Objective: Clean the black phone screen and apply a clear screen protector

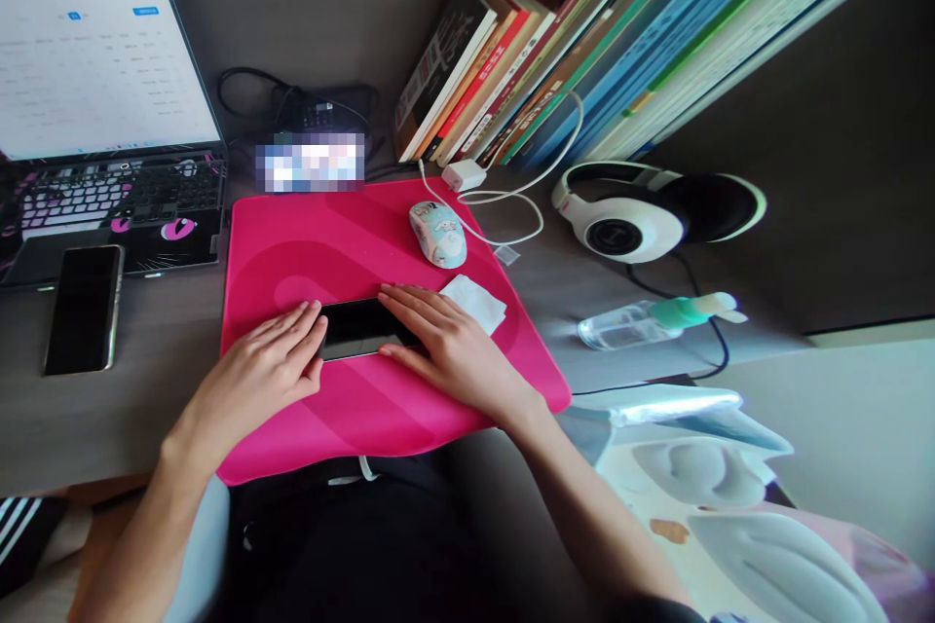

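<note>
I see the left hand (255,375) and right hand (457,350) flat, fingers outstretched on the smartphone (357,326), clasping nothing. Uneven pressure might skid it toward the tissue (476,302) just beyond the right fingers.

Grey desk (146,409) with pink mat (292,243), laptop (109,200), dark phone (82,309), white headphones (635,219), spray bottle (628,323), leaning books (555,49).

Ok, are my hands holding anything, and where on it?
The phone, flat on the pink mat: left hand touching its left end, right hand over its right end. Fingers flat, not wrapped round.
</note>
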{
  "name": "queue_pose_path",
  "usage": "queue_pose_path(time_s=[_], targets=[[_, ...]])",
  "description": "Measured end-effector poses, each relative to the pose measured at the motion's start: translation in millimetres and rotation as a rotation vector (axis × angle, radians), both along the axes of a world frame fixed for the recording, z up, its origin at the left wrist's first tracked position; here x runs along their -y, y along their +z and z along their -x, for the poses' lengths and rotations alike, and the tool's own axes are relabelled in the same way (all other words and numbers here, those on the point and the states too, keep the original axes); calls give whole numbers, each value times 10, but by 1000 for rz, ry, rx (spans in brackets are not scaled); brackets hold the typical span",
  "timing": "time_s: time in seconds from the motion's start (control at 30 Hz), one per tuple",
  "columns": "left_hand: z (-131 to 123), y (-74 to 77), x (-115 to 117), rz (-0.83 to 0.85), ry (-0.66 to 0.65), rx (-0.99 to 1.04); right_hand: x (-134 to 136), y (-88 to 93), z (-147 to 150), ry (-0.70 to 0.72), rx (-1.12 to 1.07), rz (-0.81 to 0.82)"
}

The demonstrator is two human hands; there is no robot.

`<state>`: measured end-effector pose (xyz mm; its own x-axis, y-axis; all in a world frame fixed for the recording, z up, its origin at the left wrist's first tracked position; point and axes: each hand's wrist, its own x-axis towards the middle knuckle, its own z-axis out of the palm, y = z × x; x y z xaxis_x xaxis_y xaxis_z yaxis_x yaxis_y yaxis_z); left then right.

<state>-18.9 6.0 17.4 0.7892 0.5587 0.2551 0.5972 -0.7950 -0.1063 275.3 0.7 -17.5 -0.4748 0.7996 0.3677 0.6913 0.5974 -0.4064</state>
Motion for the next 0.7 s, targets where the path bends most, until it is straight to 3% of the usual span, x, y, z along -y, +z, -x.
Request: queue_pose_path(time_s=[0.13, 0.3, 0.4, 0.5, 0.7], targets=[[10, 10, -4, 43, 20, 75, 44, 101, -86, -42, 64, -68], [49, -21, -18, 164, 90, 120, 262, 191, -326, -354, 171, -144], [60, -27, -19, 221, 136, 134, 355, 136, -397, -351, 290, -67], [56, -6, -21, 255, 158, 157, 332, 93, -392, -309, 354, -99], [36, 13, -38, 244, 188, 151, 265, 246, -317, -430, 263, -221]])
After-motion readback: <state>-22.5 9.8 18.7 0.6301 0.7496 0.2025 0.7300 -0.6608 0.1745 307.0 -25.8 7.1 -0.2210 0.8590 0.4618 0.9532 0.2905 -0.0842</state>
